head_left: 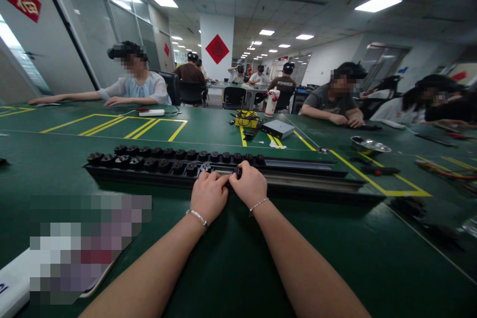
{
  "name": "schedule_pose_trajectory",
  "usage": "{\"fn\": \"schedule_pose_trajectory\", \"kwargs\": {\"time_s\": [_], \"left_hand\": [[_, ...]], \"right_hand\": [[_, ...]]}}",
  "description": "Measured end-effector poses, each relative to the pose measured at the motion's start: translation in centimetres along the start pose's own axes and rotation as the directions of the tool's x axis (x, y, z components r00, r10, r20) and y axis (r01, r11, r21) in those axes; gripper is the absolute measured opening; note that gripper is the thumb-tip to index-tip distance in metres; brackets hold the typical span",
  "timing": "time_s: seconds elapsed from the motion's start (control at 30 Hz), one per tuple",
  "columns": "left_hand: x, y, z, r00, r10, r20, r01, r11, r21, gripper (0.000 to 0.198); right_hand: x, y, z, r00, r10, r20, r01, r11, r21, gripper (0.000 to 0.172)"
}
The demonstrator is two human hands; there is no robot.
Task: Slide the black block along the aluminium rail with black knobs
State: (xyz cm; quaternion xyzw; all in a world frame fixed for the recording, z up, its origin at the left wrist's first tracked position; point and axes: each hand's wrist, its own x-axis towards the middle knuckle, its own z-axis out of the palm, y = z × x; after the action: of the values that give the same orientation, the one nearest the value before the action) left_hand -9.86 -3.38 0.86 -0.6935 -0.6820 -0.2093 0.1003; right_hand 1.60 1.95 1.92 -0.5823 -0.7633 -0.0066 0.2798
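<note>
A long black channel rail (316,189) lies across the green table in front of me, with a row of small black socket-like modules (151,164) in its left part. My left hand (210,191) grips the rail's near edge beside the last module in the row, its index finger reaching right along the channel. Close beside it, my right hand (249,184) pinches a small black module (237,172) at the channel. Fingers cover part of this module, so I cannot tell whether it is seated. Behind runs a second black rail (305,164) with similar modules.
A partly blurred phone-like object (99,278) and a white object (17,278) lie at front left. Farther back are a yellow box (246,119) with cables, a grey box (278,128), a cup (272,103) and a metal bowl (370,145). Several people sit around.
</note>
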Motion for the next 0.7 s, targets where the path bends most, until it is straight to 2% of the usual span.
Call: {"fn": "schedule_pose_trajectory", "kwargs": {"time_s": [0.4, 0.7], "left_hand": [[0.02, 0.05, -0.15, 1.000, -0.013, 0.027, 0.013, 1.000, -0.017, 0.038], [-0.01, -0.06, 0.10, 1.000, 0.010, -0.002, -0.010, 1.000, 0.015, 0.036]], "right_hand": [[-0.04, 0.17, 0.13, 0.999, -0.025, -0.021, 0.024, 0.999, -0.022, 0.019], [-0.08, 0.30, 0.59, 0.993, -0.058, -0.106, 0.055, 0.998, -0.036, 0.018]]}}
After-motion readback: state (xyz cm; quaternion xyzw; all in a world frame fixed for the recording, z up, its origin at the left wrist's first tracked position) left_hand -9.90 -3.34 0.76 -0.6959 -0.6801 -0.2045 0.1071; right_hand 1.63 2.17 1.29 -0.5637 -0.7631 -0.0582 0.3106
